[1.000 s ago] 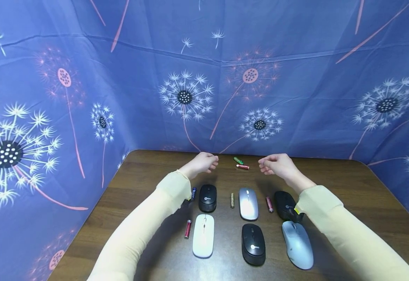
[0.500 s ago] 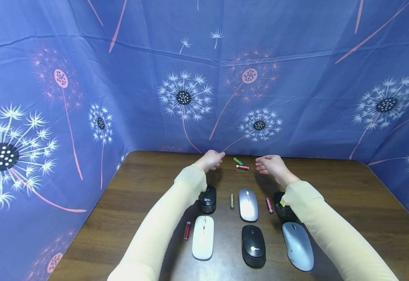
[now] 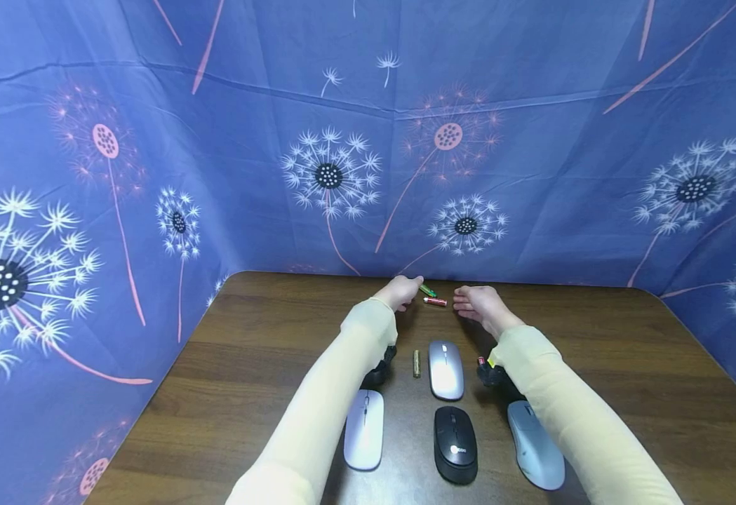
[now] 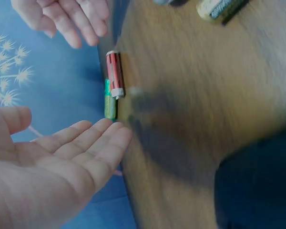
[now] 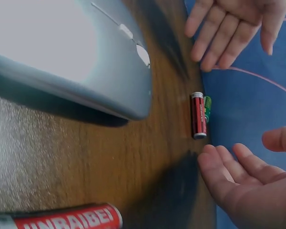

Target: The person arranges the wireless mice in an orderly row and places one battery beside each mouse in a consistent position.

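Near the table's back edge, a red battery [image 3: 435,302] lies beside a green battery [image 3: 427,290]. My left hand [image 3: 400,292] hovers just left of the pair, its fingertips close to the green one in the head view. In the left wrist view this hand's fingers [image 4: 100,148] are extended and hold nothing. On the other side of the batteries is my right hand [image 3: 484,307], palm turned inward. The right wrist view shows its fingers [image 5: 219,171] loosely extended, apart from the red battery. Neither hand visibly touches a battery.
Closer in stand a grey mouse [image 3: 446,370], a black mouse [image 3: 455,445], a white mouse [image 3: 364,429] and a pale blue mouse [image 3: 536,445]. A gold battery [image 3: 417,364] lies left of the grey mouse. Another red battery [image 5: 71,218] lies below the right wrist. A blue cloth [image 3: 368,140] hangs behind.
My left hand has moved right, toward the two batteries. The right hand has moved left and slightly down, narrowing the gap between the hands. The batteries have stayed in place.
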Motion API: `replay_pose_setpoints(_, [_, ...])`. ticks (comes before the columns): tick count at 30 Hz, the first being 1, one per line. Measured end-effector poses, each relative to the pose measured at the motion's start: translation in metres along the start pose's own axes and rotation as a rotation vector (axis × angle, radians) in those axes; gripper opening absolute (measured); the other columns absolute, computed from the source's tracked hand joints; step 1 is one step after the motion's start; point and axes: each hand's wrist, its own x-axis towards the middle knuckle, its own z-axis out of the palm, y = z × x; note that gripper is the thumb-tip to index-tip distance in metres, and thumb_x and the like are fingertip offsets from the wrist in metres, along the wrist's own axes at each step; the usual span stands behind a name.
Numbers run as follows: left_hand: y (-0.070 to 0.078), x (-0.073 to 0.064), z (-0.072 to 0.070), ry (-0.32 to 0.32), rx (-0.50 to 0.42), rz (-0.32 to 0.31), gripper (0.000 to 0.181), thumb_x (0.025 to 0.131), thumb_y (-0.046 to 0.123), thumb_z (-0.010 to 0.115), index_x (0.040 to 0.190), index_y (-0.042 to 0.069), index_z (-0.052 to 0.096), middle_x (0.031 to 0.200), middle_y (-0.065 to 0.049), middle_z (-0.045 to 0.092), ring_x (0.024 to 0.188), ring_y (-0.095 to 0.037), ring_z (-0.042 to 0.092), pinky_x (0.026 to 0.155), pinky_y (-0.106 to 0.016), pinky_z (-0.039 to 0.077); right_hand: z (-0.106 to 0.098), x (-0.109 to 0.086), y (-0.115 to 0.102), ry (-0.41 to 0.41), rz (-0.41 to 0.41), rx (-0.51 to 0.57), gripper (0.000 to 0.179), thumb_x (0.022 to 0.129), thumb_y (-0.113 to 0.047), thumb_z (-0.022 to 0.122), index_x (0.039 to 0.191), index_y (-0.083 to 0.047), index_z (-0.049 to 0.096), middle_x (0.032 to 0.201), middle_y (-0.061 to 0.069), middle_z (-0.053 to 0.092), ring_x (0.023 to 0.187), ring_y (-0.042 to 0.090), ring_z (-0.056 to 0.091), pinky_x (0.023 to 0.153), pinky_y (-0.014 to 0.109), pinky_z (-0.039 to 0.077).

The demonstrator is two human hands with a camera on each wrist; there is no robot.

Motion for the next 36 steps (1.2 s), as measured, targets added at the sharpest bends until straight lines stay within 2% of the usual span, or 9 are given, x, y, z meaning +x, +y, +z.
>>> replay_pose_setpoints(3, [0.009,-0.019,0.005,-0.016,-0.030,-0.019,0.050,0.103,0.038,0.033,0.121,-0.006,0.050,0.128,-0.019,0.052,0.127,-0.032,0.047,0.099,-0.042,0.044,0.001,0.001,0.002,0.002,0.020,0.035,0.048,0.100,-0.016,0.034,0.138,0.013,0.033,0.139,0.030,0.041,0.118,0.032,0.053,0.106,0.042,0.038])
replay_pose_setpoints(6, [0.008,-0.016,0.012,-0.022,-0.058,-0.033,0.056,0.103,0.038,0.031,0.142,-0.002,0.035,0.143,-0.019,0.041,0.131,-0.033,0.042,0.102,-0.042,0.042,0.001,0.001,0.004,0.008,0.032,0.059,0.047,0.100,-0.016,0.036,0.136,0.013,0.034,0.131,0.028,0.047,0.105,0.027,0.059,0.105,0.042,0.039])
replay_pose_setpoints(8, [0.005,-0.008,0.015,-0.024,-0.092,-0.044,0.058,0.103,0.039,0.032,0.145,0.000,0.030,0.146,-0.018,0.038,0.131,-0.032,0.042,0.102,-0.041,0.042,0.002,0.001,0.004,0.013,0.035,0.079,0.045,0.099,-0.015,0.038,0.134,0.013,0.037,0.121,0.023,0.054,0.094,0.021,0.063,0.103,0.040,0.042])
replay_pose_setpoints(10, [0.008,-0.013,0.012,-0.043,-0.121,-0.063,0.057,0.103,0.038,0.032,0.145,0.001,0.030,0.146,-0.017,0.038,0.132,-0.031,0.041,0.102,-0.041,0.042,0.004,0.001,0.004,0.019,0.035,0.092,0.043,0.099,-0.015,0.038,0.132,0.013,0.038,0.113,0.018,0.057,0.084,0.015,0.063,0.100,0.039,0.044])
replay_pose_setpoints(14, [0.006,-0.002,0.015,-0.031,-0.122,-0.093,0.058,0.102,0.041,0.034,0.146,0.004,0.030,0.146,-0.016,0.040,0.132,-0.027,0.041,0.102,-0.041,0.043,0.008,0.002,0.005,0.033,0.044,0.106,0.044,0.098,-0.014,0.038,0.132,0.014,0.038,0.106,0.015,0.059,0.080,0.012,0.062,0.095,0.034,0.048])
replay_pose_setpoints(17, [-0.023,0.060,0.031,0.000,-0.094,-0.102,0.063,0.098,0.051,0.036,0.144,0.007,0.036,0.141,-0.014,0.046,0.126,-0.024,0.048,0.094,-0.040,0.048,0.010,0.004,0.005,0.049,0.064,0.123,0.045,0.098,-0.015,0.038,0.133,0.014,0.038,0.102,0.013,0.060,0.079,0.012,0.062,0.091,0.031,0.050])
replay_pose_setpoints(21, [-0.057,0.126,0.047,-0.013,-0.113,-0.082,0.071,0.094,0.060,0.038,0.139,0.006,0.042,0.135,-0.014,0.051,0.118,-0.023,0.055,0.086,-0.039,0.052,0.012,0.005,0.005,0.066,0.087,0.161,0.043,0.098,-0.014,0.038,0.131,0.013,0.039,0.090,0.007,0.062,0.072,0.010,0.063,0.085,0.028,0.052])
replay_pose_setpoints(28, [-0.050,0.110,0.042,-0.035,-0.172,-0.058,0.067,0.093,0.054,0.048,0.136,0.002,0.045,0.128,-0.019,0.055,0.116,-0.024,0.056,0.088,-0.040,0.051,0.015,0.005,0.006,0.068,0.103,0.191,0.046,0.097,-0.014,0.036,0.134,0.014,0.036,0.092,0.010,0.061,0.076,0.012,0.065,0.084,0.027,0.053])
replay_pose_setpoints(36, [-0.064,0.139,0.049,0.019,-0.236,-0.073,0.044,0.096,0.035,0.048,0.116,-0.002,0.058,0.107,-0.018,0.066,0.095,-0.028,0.065,0.075,-0.037,0.054,0.014,0.005,0.005,0.065,0.122,0.263,0.046,0.099,-0.015,0.033,0.136,0.012,0.034,0.113,0.019,0.055,0.089,0.019,0.065,0.095,0.034,0.048])
